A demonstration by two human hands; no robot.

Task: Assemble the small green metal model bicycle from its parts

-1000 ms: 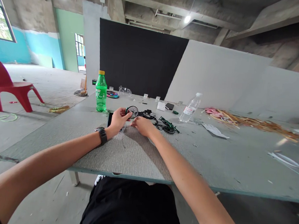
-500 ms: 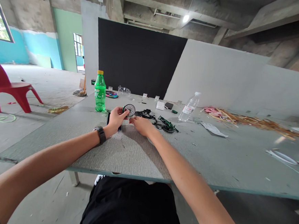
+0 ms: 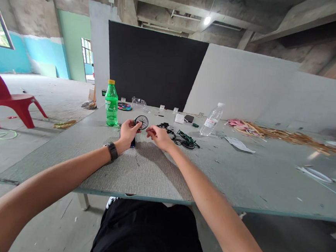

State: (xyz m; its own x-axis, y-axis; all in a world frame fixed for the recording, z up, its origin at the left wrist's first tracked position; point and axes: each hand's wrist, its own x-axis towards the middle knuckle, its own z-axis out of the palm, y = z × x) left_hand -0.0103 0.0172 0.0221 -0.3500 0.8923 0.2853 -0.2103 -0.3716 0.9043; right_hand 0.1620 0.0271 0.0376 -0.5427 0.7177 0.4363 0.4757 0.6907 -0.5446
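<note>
My left hand is closed on a small black spoked wheel, holding it upright by its edge between thumb and fingers. Just to the right, my right hand is curled in a pinch, apart from the wheel; whatever its fingertips hold, if anything, is too small to make out. Beyond that hand lie black model bicycle parts, partly hidden by it. A green model bicycle frame with a black wheel rests to their right. Under my left hand a dark flat object shows only in part.
A green drink bottle stands left of my hands, a clear water bottle to the right. Behind lie a white box, a dark flat case and clear plastic wrap. A paper sheet and wood strips lie further right.
The wheel and my left hand have shifted slightly left. My right hand has lifted a little, and the gap between its fingertips and the wheel has changed slightly.
</note>
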